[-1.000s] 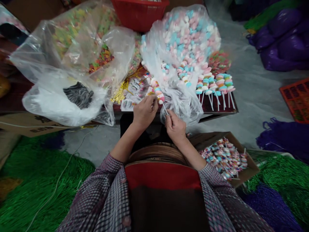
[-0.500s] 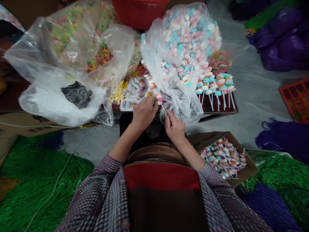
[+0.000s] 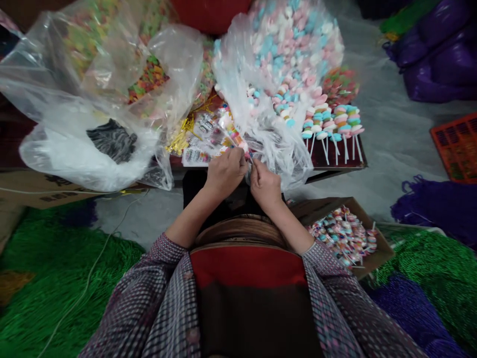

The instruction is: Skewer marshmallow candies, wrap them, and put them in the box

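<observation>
My left hand (image 3: pixel 224 171) and my right hand (image 3: pixel 265 185) meet at the near edge of a low dark table (image 3: pixel 337 158). Both pinch one candy skewer (image 3: pixel 233 133), a stick strung with pastel sweets inside a clear wrapper, which slants up and left from the fingers. The left hand closes round its lower end, while the right hand's fingertips pinch the stick just below. A small heap of printed clear wrappers (image 3: pixel 199 141) and gold twist ties (image 3: pixel 181 140) lies just left of the hands.
A big clear bag of pink, blue and white sweets (image 3: pixel 286 54) stands behind the hands, another of mixed-colour sweets (image 3: pixel 112 64) at left. Bare skewers (image 3: pixel 333 127) lie at the table's right. A cardboard box of wrapped skewers (image 3: pixel 345 236) sits by my right elbow. Green and purple bundles cover the floor.
My right hand has slid up the stick toward my left hand, so the two now touch. The skewer has tipped a little more upright and the view has shifted slightly.
</observation>
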{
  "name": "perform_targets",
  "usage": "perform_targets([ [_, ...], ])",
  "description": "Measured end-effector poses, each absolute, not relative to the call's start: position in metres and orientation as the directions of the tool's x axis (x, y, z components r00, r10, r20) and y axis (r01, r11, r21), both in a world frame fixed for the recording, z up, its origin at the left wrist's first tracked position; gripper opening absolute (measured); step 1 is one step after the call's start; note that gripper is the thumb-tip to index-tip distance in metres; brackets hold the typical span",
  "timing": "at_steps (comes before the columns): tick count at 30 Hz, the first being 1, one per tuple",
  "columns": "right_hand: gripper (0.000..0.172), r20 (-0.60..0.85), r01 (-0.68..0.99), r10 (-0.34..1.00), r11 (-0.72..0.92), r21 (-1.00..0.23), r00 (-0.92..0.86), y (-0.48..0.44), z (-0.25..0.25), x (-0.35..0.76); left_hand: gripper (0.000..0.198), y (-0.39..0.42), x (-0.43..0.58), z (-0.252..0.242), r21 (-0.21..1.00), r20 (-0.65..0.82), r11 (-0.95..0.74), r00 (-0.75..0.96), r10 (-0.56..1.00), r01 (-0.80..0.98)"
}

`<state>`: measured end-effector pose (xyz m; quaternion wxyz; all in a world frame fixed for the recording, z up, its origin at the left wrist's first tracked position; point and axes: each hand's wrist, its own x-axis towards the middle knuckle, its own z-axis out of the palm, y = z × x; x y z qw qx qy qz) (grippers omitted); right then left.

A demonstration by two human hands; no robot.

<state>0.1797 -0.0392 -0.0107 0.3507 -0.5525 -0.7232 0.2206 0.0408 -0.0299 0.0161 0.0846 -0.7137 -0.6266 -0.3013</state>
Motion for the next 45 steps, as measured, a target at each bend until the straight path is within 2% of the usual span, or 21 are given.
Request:
perform_targets([
  [3, 0.043, 0.158, 0.382, 0.977, 0.201, -0.902, -0.141, -0.039, -0.004, 0.176, 0.015, -0.036, 0.042, 0.015, 0.293, 0.553, -0.253, 0.052, 0.832, 0.922],
  [5, 0.045, 0.048, 0.169, 0.988, 0.073, -0.983, -0.149, -0.04, 0.0, 0.177, 0.013, -0.039, 0.037, 0.016, 0.441, 0.539, -0.289, 0.006, 0.842, 0.85],
  [8, 0.048, -0.071, -0.088, 0.978, -0.09, -0.992, -0.197, -0.042, 0.006, 0.182, 0.016, -0.035, 0.024, 0.019, 0.783, 0.445, -0.29, -0.17, 0.879, 0.551],
  [9, 0.049, -0.09, -0.141, 0.97, -0.124, -0.982, -0.226, -0.042, 0.007, 0.183, 0.023, -0.031, 0.02, 0.021, 0.867, 0.386, -0.271, -0.221, 0.896, 0.419],
  [11, 0.048, -0.114, -0.205, 0.945, -0.182, -0.962, -0.305, -0.043, 0.009, 0.183, 0.036, -0.021, 0.013, 0.025, 0.958, 0.249, -0.201, -0.242, 0.938, 0.206],
  [14, 0.046, -0.15, -0.231, 0.907, -0.256, -0.939, -0.394, -0.044, 0.011, 0.182, 0.046, -0.007, 0.011, 0.034, 0.996, 0.081, -0.072, -0.154, 0.985, 0.06],
  [16, 0.046, -0.164, -0.209, 0.896, -0.269, -0.94, -0.413, -0.046, 0.012, 0.182, 0.047, -0.001, 0.015, 0.041, 0.999, 0.043, -0.043, -0.133, 0.99, 0.009],
  [21, 0.05, -0.155, -0.101, 0.934, -0.197, -0.975, -0.323, -0.049, 0.015, 0.18, 0.042, -0.003, 0.032, 0.048, 0.993, -0.026, 0.009, -0.149, 0.989, -0.114],
  [25, 0.05, -0.188, -0.195, 0.926, -0.261, -0.946, -0.327, -0.049, 0.017, 0.172, 0.03, -0.021, 0.046, 0.037, 0.953, -0.141, 0.115, -0.074, 0.987, -0.281],
  [28, 0.049, -0.169, -0.22, 0.925, -0.253, -0.942, -0.342, -0.046, 0.017, 0.172, 0.033, -0.032, 0.045, 0.029, 0.973, -0.099, 0.084, -0.062, 0.993, -0.214],
  [32, 0.047, -0.081, -0.119, 0.955, -0.119, -0.986, -0.284, -0.044, 0.017, 0.178, 0.039, -0.035, 0.032, 0.03, 0.995, 0.08, -0.075, -0.081, 0.993, 0.069],
  [35, 0.046, -0.021, 0.002, 0.976, -0.021, -1.0, -0.216, -0.046, 0.02, 0.18, 0.042, -0.031, 0.029, 0.03, 0.902, 0.205, -0.164, -0.06, 0.977, 0.398],
  [38, 0.047, -0.028, 0.009, 0.979, -0.027, -1.0, -0.201, -0.05, 0.023, 0.177, 0.044, -0.031, 0.032, 0.026, 0.744, 0.317, -0.228, -0.032, 0.948, 0.628],
  [40, 0.047, -0.044, -0.017, 0.977, -0.048, -0.999, -0.207, -0.051, 0.023, 0.176, 0.047, -0.033, 0.031, 0.026, 0.723, 0.339, -0.263, 0.003, 0.941, 0.639],
  [41, 0.046, -0.049, -0.028, 0.977, -0.056, -0.998, -0.208, -0.051, 0.023, 0.176, 0.048, -0.034, 0.029, 0.027, 0.756, 0.32, -0.271, 0.025, 0.947, 0.595],
  [45, 0.043, -0.046, -0.074, 0.977, -0.063, -0.995, -0.21, -0.052, 0.019, 0.178, 0.052, -0.035, 0.02, 0.04, 0.974, 0.152, -0.151, 0.009, 0.988, 0.167],
])
